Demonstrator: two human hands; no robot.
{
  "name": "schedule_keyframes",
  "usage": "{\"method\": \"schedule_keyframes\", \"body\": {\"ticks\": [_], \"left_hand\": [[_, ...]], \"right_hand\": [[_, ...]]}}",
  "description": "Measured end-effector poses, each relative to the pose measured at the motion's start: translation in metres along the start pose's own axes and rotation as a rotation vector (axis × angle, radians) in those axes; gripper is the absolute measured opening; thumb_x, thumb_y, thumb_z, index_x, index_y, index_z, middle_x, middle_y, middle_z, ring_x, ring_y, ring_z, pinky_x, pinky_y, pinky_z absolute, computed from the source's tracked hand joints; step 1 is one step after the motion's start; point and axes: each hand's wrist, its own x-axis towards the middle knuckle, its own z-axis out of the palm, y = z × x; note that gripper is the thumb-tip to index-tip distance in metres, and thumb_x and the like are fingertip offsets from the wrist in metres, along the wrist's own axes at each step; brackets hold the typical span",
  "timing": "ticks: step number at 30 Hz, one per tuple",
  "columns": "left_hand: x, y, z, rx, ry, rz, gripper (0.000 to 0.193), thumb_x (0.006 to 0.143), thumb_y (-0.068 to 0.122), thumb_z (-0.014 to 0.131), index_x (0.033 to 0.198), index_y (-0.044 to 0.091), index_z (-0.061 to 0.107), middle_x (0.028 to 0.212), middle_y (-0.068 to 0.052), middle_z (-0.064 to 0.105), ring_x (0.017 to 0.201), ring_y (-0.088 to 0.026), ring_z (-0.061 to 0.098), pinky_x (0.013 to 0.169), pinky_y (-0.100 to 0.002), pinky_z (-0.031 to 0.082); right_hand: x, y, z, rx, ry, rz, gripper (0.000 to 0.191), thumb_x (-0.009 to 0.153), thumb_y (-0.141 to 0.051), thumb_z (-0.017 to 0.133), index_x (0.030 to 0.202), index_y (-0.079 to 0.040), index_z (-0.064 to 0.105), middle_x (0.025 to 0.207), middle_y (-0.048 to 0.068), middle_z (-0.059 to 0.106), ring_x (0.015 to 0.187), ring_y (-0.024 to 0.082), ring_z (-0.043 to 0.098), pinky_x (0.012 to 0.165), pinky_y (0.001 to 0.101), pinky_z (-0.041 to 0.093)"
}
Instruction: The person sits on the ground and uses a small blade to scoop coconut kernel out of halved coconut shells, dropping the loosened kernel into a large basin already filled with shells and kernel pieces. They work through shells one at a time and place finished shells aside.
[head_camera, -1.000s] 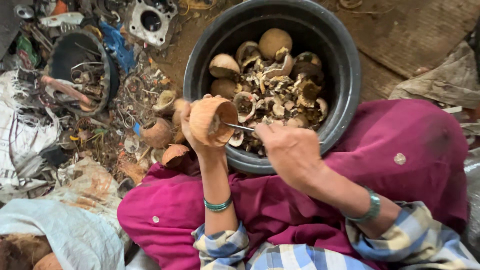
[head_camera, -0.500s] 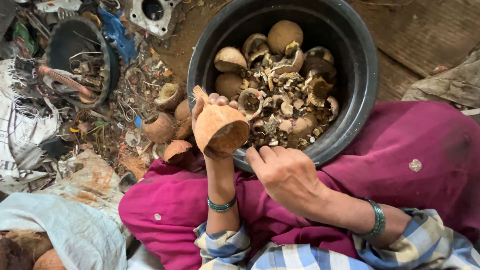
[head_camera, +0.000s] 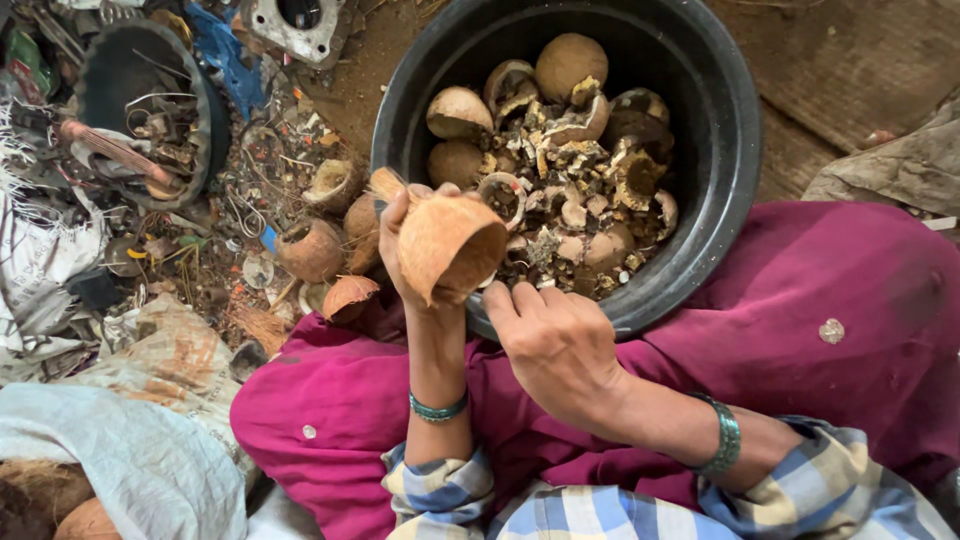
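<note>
Looking down from the head camera: left hand (head_camera: 405, 255) gripping a brown, fibrous half coconut shell (head_camera: 450, 247), fingers curling round its back, open cup tilting toward the right and down, hovering just over the near rim of a large round black plastic tub (head_camera: 720, 200). Right hand (head_camera: 560, 340) sitting just below and right of the shell, fingers curled in, forefinger reaching up to the shell's lower edge; impossible to tell whether anything is being pinched inside the fist. Wearing a teal bangle (head_camera: 438, 408) on the left wrist and a teal beaded bracelet (head_camera: 727, 435) on the right forearm, with blue-and-cream checked sleeves (head_camera: 560, 510) rolled back. Resting against a magenta cloth lap (head_camera: 830, 330), the tub holding whole and halved brown coconut shells (head_camera: 570, 62) along with a heap of broken pale kernel and husk scraps (head_camera: 575, 190). Lying on the ground left of the tub, several more emptied shell halves (head_camera: 312, 248), near a dark round metal pot full of wires and scrap (head_camera: 140, 110). Spreading across the lower left corner, a pale woven sack (head_camera: 120, 450).
</note>
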Motion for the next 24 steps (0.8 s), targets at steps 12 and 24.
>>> {"method": "schedule_keyframes", "body": {"ticks": [12, 24], "left_hand": [[0.004, 0.001, -0.001, 0.226, 0.21, 0.242, 0.035, 0.109, 0.028, 0.046, 0.101, -0.002, 0.062, 0.109, -0.025, 0.072, 0.097, -0.032, 0.071, 0.092, -0.043, 0.059], [0.001, -0.019, 0.033, 0.577, 0.301, 0.517, 0.019, 0.106, 0.019, 0.05, 0.107, 0.001, 0.054, 0.102, -0.026, 0.073, 0.089, -0.034, 0.072, 0.08, -0.047, 0.062]], "right_hand": [[0.0, 0.013, 0.007, 0.12, -0.04, 0.053, 0.012, 0.083, -0.007, 0.058, 0.095, -0.009, 0.062, 0.077, 0.01, 0.065, 0.066, 0.028, 0.068, 0.056, 0.0411, 0.053], [0.006, 0.04, 0.005, -0.025, -0.056, 0.168, 0.01, 0.089, -0.012, 0.057, 0.094, -0.015, 0.065, 0.074, 0.007, 0.07, 0.067, 0.027, 0.07, 0.053, 0.0406, 0.053]]}}
